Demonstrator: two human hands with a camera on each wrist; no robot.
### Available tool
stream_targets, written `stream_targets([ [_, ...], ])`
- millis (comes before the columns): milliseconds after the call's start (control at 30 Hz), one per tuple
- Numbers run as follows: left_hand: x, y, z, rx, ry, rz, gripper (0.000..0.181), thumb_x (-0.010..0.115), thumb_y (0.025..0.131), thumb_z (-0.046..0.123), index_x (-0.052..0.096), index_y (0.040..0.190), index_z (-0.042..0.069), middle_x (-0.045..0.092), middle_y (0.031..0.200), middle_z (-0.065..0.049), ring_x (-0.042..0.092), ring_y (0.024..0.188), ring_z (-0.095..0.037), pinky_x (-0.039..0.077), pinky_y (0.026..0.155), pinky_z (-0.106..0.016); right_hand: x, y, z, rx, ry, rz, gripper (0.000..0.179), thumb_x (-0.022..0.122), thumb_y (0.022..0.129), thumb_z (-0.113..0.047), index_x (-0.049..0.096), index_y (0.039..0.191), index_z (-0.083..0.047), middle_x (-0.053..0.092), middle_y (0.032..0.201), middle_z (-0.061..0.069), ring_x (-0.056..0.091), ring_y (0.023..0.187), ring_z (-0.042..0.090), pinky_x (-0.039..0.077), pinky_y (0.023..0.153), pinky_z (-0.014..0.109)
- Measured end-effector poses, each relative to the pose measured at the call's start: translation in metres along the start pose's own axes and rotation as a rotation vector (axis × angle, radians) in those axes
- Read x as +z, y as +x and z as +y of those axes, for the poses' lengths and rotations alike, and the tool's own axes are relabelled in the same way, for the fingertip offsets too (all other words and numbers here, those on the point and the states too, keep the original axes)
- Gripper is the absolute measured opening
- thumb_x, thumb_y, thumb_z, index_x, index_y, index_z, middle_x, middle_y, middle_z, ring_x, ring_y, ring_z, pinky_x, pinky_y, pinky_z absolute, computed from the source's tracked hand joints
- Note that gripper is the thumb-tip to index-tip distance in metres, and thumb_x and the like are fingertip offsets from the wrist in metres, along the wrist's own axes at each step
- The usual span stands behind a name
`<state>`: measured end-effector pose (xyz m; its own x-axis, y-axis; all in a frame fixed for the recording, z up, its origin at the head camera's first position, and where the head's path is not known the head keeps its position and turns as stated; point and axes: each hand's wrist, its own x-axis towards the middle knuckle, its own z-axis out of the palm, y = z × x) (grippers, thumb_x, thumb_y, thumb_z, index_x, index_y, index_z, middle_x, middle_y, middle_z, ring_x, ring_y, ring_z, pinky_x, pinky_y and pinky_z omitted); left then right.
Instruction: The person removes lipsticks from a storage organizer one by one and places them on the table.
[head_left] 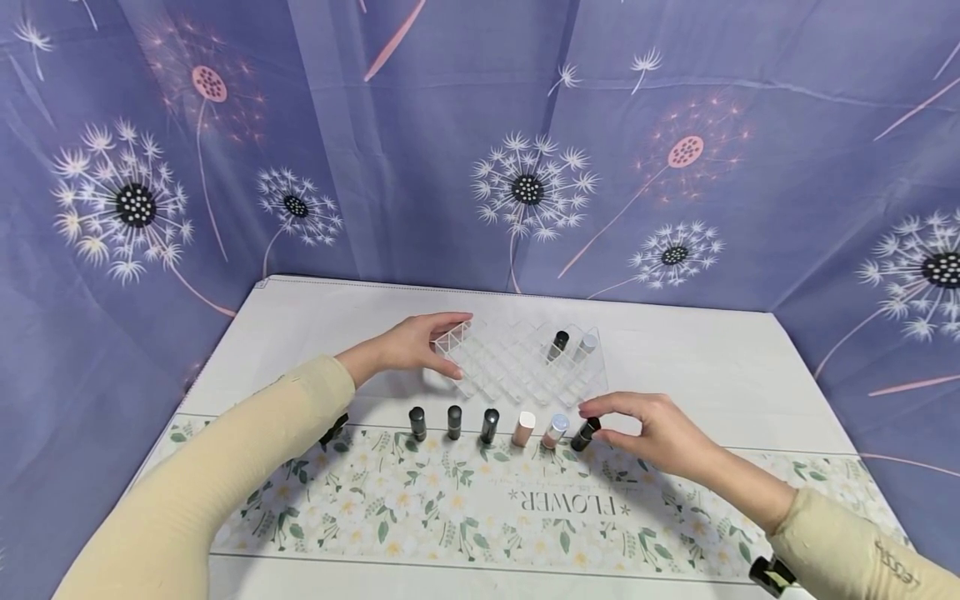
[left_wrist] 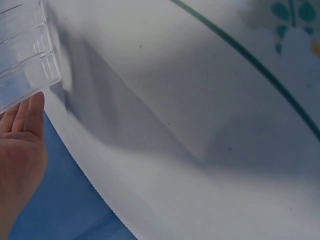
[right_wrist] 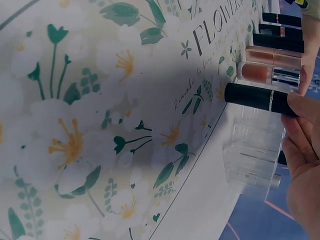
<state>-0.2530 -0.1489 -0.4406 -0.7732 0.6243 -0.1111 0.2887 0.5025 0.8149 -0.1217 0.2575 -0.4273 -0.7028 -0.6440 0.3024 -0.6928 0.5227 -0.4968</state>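
Observation:
My left hand [head_left: 412, 342] grips the left end of a clear plastic lipstick organizer [head_left: 501, 367], thumb at the front and fingers behind. In the left wrist view its fingers lie along the organizer's wall [left_wrist: 30, 65]. A black lipstick [head_left: 582, 438] with a thin silver band stands at the right end of a row. Thumb and fingers of my right hand [head_left: 663, 433] pinch this lipstick at its upper end, as the right wrist view also shows. Two lipsticks, one black [head_left: 558, 343] and one with a pale cap [head_left: 587, 343], stand in the organizer's right part.
Left of the pinched lipstick stand a pale-blue-capped lipstick [head_left: 556, 430], a pink one [head_left: 523, 428] and several black ones [head_left: 453, 422]. They line the back edge of a floral strip [head_left: 420, 517] on the white table [head_left: 690, 358]. A purple dandelion curtain [head_left: 420, 167] surrounds the table.

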Motion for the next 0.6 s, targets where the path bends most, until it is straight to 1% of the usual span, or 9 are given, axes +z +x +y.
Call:
stream_targets([
  [67, 0.0003, -0.0002, 0.0, -0.001, -0.001, 0.001, 0.102, 0.094, 0.084, 0.022, 0.037, 0.168, 0.015, 0.038, 0.171, -0.009, 0.038, 0.157, -0.034, 0.046, 0.119, -0.047, 0.0001, -0.0004, -0.0002, -0.001, 0.005, -0.003, 0.053, 0.087, 0.084, 0.004, 0.075, 0.131, -0.017, 0.079, 0.121, -0.002, 0.076, 0.111, 0.019, 0.058, 0.097, 0.02],
  [333, 0.0004, -0.0016, 0.002, -0.004, -0.017, -0.004, 0.103, 0.095, 0.083, 0.021, 0.036, 0.168, 0.011, 0.037, 0.172, -0.009, 0.037, 0.157, -0.034, 0.045, 0.12, -0.048, -0.0013, -0.0007, -0.0004, -0.006, 0.009, -0.014, 0.055, 0.088, 0.083, 0.004, 0.074, 0.133, -0.016, 0.079, 0.123, -0.001, 0.075, 0.113, 0.02, 0.054, 0.1, 0.015],
  [600, 0.0008, 0.0004, 0.0003, -0.014, -0.023, -0.003, 0.104, 0.096, 0.082, 0.02, 0.037, 0.168, 0.015, 0.038, 0.172, -0.006, 0.037, 0.157, -0.03, 0.046, 0.12, -0.045, -0.0052, 0.0001, -0.0023, -0.01, 0.005, -0.015, 0.056, 0.088, 0.083, 0.003, 0.074, 0.134, -0.015, 0.078, 0.125, -0.001, 0.075, 0.115, 0.021, 0.052, 0.102, 0.014],
])
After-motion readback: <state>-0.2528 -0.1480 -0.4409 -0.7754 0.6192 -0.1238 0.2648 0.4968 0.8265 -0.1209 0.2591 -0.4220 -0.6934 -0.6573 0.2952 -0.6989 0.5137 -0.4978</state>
